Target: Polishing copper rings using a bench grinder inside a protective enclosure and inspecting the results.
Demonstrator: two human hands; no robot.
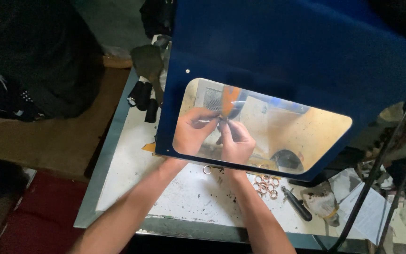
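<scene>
Behind the blue shield's window [306, 136], a small part [222, 120] is pinched between the left hand [191, 131] and right hand [236, 141], apparently mid-fitting; steady alignment is judged necessary next.

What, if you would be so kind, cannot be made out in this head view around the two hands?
- Item pinched by left hand and right hand: too small, blurred through the shield window.
- Machine behind blue shield: mostly hidden.
- Copper rings: count unclear, overlapping.
- Dark tool: tip too small to tell.
</scene>
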